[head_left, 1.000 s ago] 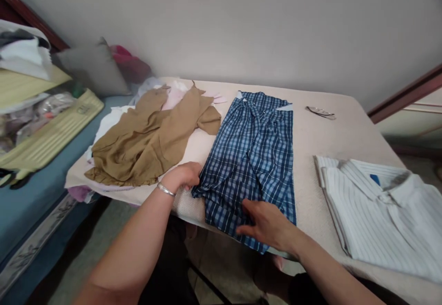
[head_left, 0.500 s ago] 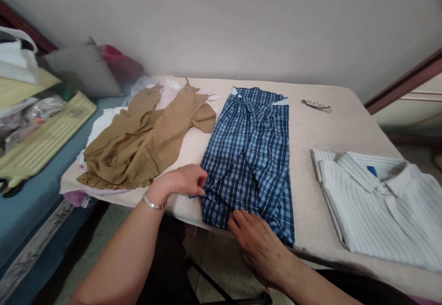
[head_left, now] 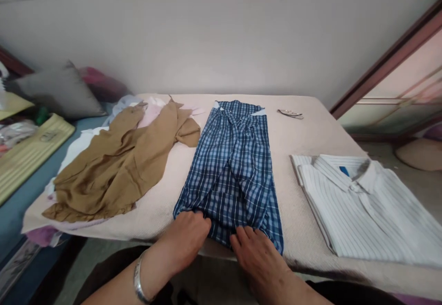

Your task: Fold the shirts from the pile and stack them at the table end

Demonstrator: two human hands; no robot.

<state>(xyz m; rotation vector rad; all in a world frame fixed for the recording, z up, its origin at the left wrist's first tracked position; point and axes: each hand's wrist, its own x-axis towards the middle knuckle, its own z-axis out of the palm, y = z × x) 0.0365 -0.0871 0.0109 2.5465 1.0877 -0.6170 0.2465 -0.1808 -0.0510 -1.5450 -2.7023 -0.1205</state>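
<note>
A blue plaid shirt (head_left: 235,167) lies lengthwise on the covered table, its sides folded in and its narrow end toward the wall. At the end closest to me, my left hand (head_left: 188,236) has its fingers closed on the shirt's left lower edge. My right hand (head_left: 258,254) is curled over the same edge, a short way to the right, its fingers gripping the cloth. Both thumbs and the undersides of the fingers are hidden. Between the two hands the fabric is slightly bunched.
A brown garment (head_left: 127,167) lies loosely over lighter clothes on the left. On the right sits a folded striped white shirt (head_left: 362,213). Eyeglasses (head_left: 290,114) rest near the back of the table (head_left: 290,134). A grey cushion (head_left: 57,90) and a yellow container (head_left: 41,143) stand far left.
My left hand has come down and right from beside the shirt onto its lower left edge and closed on it. My right hand stays on the near edge. The view has shifted.
</note>
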